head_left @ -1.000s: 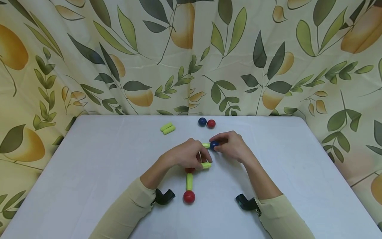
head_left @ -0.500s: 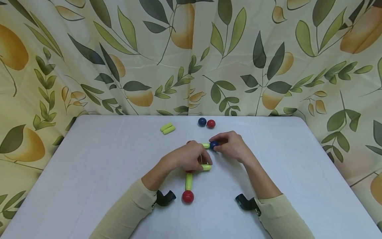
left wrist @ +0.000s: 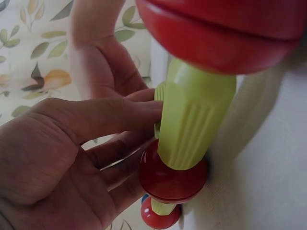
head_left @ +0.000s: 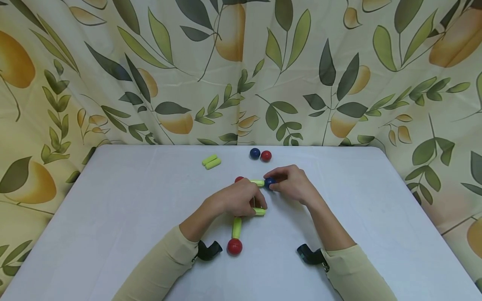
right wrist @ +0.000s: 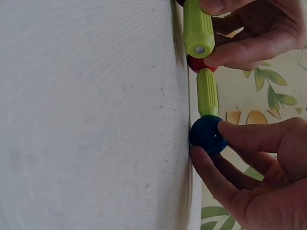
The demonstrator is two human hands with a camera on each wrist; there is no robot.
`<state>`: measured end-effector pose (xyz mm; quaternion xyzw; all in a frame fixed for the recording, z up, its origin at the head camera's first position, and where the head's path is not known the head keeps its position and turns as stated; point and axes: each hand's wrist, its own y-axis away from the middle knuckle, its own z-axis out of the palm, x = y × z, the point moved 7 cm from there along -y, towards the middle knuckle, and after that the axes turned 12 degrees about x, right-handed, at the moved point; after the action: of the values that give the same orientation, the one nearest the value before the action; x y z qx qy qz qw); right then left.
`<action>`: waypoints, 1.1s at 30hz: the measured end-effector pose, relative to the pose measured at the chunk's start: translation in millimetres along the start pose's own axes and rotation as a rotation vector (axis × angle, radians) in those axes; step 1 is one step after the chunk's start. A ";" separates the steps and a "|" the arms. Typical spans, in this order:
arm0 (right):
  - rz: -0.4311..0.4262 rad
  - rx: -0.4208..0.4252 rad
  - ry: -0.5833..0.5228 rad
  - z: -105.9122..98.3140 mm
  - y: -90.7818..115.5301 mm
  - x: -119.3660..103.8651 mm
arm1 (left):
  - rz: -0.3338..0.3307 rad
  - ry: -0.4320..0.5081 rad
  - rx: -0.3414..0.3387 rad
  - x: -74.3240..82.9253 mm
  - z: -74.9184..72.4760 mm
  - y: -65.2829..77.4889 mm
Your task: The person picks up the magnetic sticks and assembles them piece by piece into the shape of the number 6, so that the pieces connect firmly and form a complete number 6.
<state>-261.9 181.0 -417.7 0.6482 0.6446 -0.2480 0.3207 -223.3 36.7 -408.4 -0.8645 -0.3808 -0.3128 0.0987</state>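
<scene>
My left hand (head_left: 241, 197) pinches a light-green rod (head_left: 260, 212) between thumb and fingers; its free end with a metal tip (right wrist: 199, 49) points right. The rod's other end is hidden under the hand in the head view. Beside it is a red ball (left wrist: 172, 179), with another green rod (head_left: 236, 228) running from it to a red ball (head_left: 234, 246) nearer me. My right hand (head_left: 291, 184) pinches a blue ball (right wrist: 208, 135) between thumb and fingers. A green rod (head_left: 257, 183) joins this ball to a far red ball (head_left: 239, 179), partly covered by the left hand.
Two loose green rods (head_left: 211, 161) lie side by side at the back of the white table (head_left: 150, 200). A blue ball (head_left: 255, 153) and a red ball (head_left: 266, 156) sit close together near the back edge. Behind hangs a leaf-and-fruit patterned curtain (head_left: 241, 83).
The near red ball and its rod have swung slightly left. The rod in the left hand has shifted a little toward me, and more of the far red ball shows. The right hand has stayed still.
</scene>
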 end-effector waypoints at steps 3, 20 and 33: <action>-0.012 0.005 0.004 -0.2 0.2 -0.9 | 0.010 -0.009 0.014 1.4 0.1 -0.2; -0.022 -0.001 0.006 -0.1 -0.3 -0.1 | -0.003 -0.018 0.050 4.3 4.0 -2.4; -0.013 -0.005 0.010 -0.9 -1.7 1.3 | -0.024 -0.014 0.055 4.5 3.0 -2.5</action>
<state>-263.7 182.5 -418.3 0.6444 0.6509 -0.2452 0.3178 -221.3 42.4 -408.2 -0.8591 -0.4001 -0.2973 0.1161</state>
